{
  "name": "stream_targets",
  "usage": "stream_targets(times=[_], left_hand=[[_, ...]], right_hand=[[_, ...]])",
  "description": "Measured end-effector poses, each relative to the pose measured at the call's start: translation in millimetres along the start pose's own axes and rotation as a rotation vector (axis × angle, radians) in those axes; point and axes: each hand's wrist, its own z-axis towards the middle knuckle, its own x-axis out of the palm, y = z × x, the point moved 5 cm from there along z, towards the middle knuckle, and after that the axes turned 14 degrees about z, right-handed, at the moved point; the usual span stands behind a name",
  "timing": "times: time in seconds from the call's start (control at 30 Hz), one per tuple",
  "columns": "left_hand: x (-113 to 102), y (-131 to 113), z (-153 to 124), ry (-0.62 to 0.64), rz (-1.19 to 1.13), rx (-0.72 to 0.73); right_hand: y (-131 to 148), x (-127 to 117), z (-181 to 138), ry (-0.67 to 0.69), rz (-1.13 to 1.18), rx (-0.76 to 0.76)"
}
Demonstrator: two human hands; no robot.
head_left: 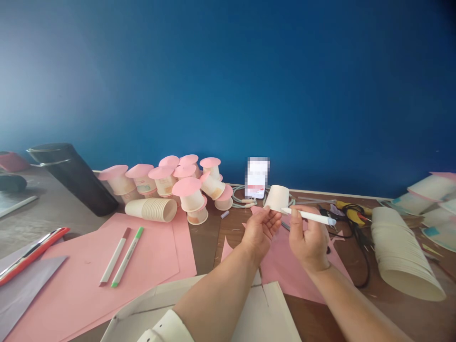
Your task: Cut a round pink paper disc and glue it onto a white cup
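In my left hand (260,230) is a small white paper cup (278,198), turned upside down, its rim by my fingertips. My right hand (309,237) grips a white marker (313,216) with a pale blue end. The marker's tip meets or nearly meets the lower side of the cup; I cannot tell if it touches. Beneath both hands lies cut pink paper (290,266) with scraps around it. Behind the cup, a phone (256,178) leans on the blue wall beside a coiled cable (242,203).
Left of my hands stand several cups with pink paper tops (187,187), near a nested cup stack (151,210). Two markers (127,256) lie on pink sheets (71,280). A black bottle (76,178) leans far left; a cutter (33,254) lies nearer. A larger cup stack (402,251) is right.
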Motion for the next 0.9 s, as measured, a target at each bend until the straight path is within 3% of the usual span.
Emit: stream_targets(times=[0.37, 0.9], left_hand=[[-3.0, 1.0, 2.0, -0.037, 0.007, 0.009], [-4.1, 1.8, 3.0, -0.044, -0.033, -0.041]], right_hand=[[-1.6, 0.7, -2.1, 0.021, -0.004, -0.010], [-5.6, -3.0, -3.3, -0.030, 0.036, 0.095]])
